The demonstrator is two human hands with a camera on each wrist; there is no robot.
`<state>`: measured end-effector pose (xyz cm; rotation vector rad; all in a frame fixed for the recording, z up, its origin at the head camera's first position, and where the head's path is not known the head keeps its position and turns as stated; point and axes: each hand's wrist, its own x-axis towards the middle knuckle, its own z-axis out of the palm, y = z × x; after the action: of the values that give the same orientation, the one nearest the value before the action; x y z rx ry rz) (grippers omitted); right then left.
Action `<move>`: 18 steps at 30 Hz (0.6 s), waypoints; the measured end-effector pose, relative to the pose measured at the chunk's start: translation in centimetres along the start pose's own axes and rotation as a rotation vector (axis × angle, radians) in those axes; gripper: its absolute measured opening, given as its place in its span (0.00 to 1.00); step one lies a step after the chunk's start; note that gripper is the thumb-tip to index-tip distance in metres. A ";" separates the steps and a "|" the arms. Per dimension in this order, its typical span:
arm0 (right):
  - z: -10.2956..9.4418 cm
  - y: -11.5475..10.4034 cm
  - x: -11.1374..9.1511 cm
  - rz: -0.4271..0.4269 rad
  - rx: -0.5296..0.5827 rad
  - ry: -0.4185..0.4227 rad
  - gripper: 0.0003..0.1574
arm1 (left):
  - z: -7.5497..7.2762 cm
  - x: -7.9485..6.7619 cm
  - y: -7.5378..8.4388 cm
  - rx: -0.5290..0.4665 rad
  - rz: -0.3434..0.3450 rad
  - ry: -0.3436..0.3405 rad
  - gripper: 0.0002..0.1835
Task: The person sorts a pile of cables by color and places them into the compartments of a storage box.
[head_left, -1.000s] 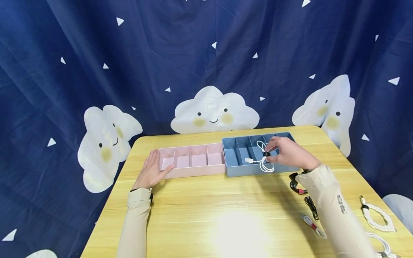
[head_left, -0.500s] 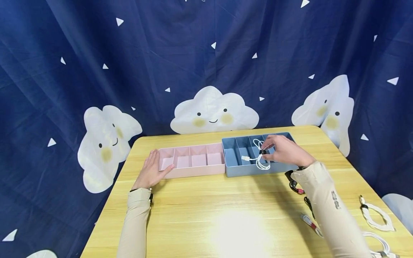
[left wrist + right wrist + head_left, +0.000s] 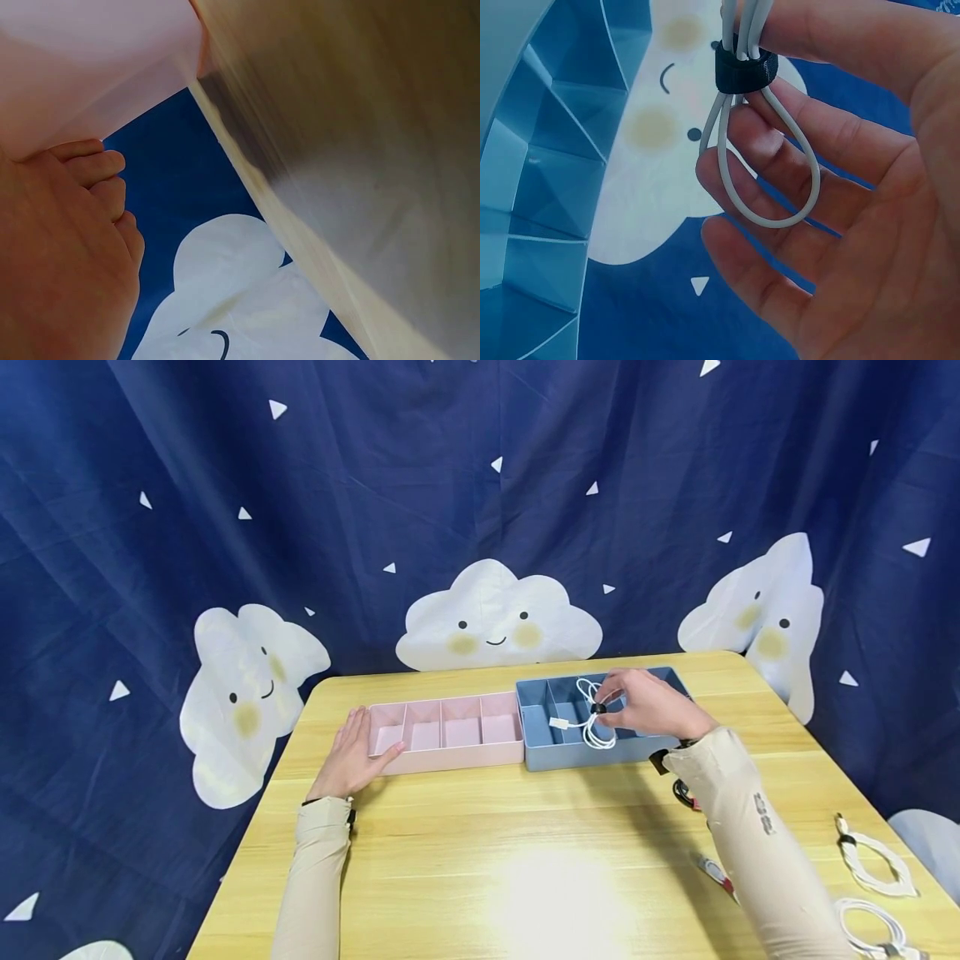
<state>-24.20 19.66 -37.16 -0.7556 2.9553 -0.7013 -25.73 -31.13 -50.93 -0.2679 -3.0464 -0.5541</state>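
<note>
On wooden table (image 3: 420, 852), seemingly steadies pink box (image 3: 457, 759) with straight-fingered left hand (image 3: 348, 763). Pinches white cable (image 3: 589, 725) by strap (image 3: 746, 76) in right hand (image 3: 651, 703), likely keeping it bundled.

The person wears long sleeves of plain pale beige cloth. The left sleeve (image 3: 309, 885) shows at the lower left of the head view, its cuff (image 3: 326, 812) slightly crumpled; a thin dark band (image 3: 312, 801) peeks out at the wrist, and a small black piece (image 3: 352, 817) sits beside it. The right sleeve (image 3: 750, 852), at the lower right, is creased near the wrist and carries a small grey marking (image 3: 764, 814), too small to read. A black, squarish piece (image 3: 659, 762) juts out by its cuff. In the right wrist view, the bare fingers (image 3: 761, 289) show creased joints.
</note>
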 end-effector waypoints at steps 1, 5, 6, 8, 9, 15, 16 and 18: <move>0.0 -0.1 0.1 0.005 0.005 -0.007 0.18 | 0.0 0.0 0.0 0.003 -0.002 -0.001 0.63; 0.2 -0.3 0.5 0.023 0.019 -0.032 0.20 | 0.0 0.0 0.0 0.000 -0.005 -0.001 0.63; 0.2 -0.4 0.6 0.024 0.019 -0.037 0.21 | 0.0 0.0 0.0 -0.001 -0.007 -0.002 0.63; 0.3 -0.5 0.8 0.025 0.023 -0.045 0.21 | 0.0 0.0 0.1 -0.001 -0.008 -0.002 0.63; 0.3 -0.6 0.9 0.024 0.023 -0.047 0.21 | 0.0 0.0 0.1 0.000 -0.009 -0.002 0.63; 0.5 -0.9 1.8 0.008 0.018 -0.037 0.19 | 0.0 0.0 0.0 0.014 -0.008 -0.003 0.63; 0.5 -1.0 1.9 0.003 0.015 -0.032 0.18 | 0.0 0.0 0.0 0.014 -0.008 -0.002 0.63; 0.5 -1.2 2.2 0.000 0.012 -0.024 0.17 | 0.0 0.0 0.1 0.015 -0.007 -0.002 0.63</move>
<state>-25.53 17.50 -36.85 -0.7577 2.9269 -0.7045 -25.74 -31.09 -50.87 -0.2582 -3.0531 -0.5310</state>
